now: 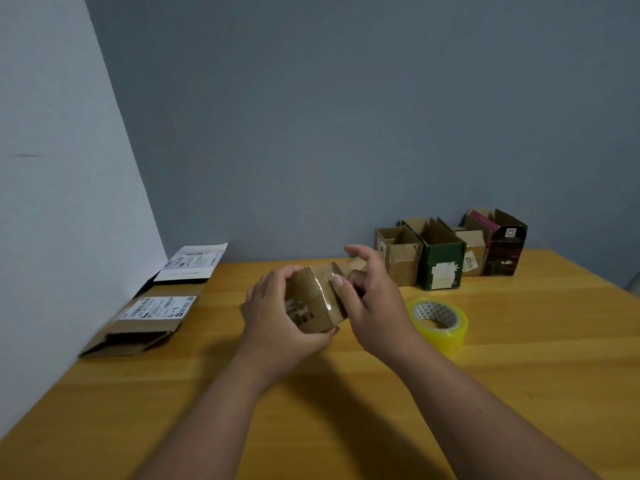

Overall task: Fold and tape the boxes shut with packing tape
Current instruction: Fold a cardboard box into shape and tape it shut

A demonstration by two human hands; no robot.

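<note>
holding a small brown box (313, 299) just above the wooden table (346, 410), the left hand (273, 313) curls round its near side and underside while the right hand (367, 299) grips the far end, thumb pressed on a glossy strip of tape across the top; both hands are clamped on the box, not loose; it looks light and stiff, thin corrugated card that would dent if squeezed hard, so the safe hold seems to be on the flat side walls and edges rather than on the folded flaps; the tape surface is shiny and probably slick under the thumb, best smoothed with firm flat pressure; whether the far flap is fully closed i cannot tell, the right hand hides it; the roll of tape (438, 322), yellowish and translucent on a printed core, lies flat on the table just beside the right wrist; open boxes (446, 251), tan, dark green and near black, stand in a row against the wall; flattened boxes (149, 317) with white labels lie at the left edge.
</note>
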